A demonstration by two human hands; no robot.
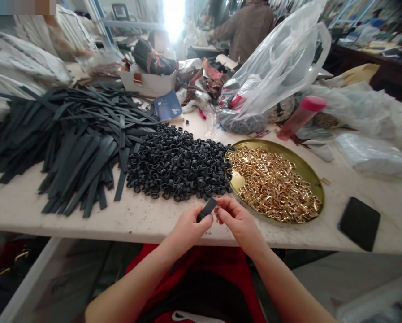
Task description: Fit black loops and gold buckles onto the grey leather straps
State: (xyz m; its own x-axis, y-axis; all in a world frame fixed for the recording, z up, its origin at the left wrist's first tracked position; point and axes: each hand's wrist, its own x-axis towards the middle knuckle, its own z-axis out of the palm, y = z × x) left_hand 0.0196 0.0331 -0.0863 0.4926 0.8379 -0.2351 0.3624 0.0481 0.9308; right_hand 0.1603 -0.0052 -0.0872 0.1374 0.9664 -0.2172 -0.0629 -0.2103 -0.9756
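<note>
My left hand (193, 225) is closed on a black strap (207, 209), whose flat end sticks up between thumb and fingers. Close beside it, my right hand (236, 220) pinches a small gold buckle (217, 214) near the strap's edge. Whether buckle and strap touch is hard to make out. Just beyond both hands lies a heap of small black loops (179, 163). To its right, a round gold tray (308, 172) holds a pile of gold buckles (278, 188). Many long black straps (83, 166) are spread in layers on the left.
A dark phone (359, 223) lies at the table's right. Behind the tray are a pink-capped bottle (303, 116) and a clear plastic bag (274, 67). A white box (150, 83) and a blue booklet (168, 106) stand further back. Other people (251, 29) are in the background.
</note>
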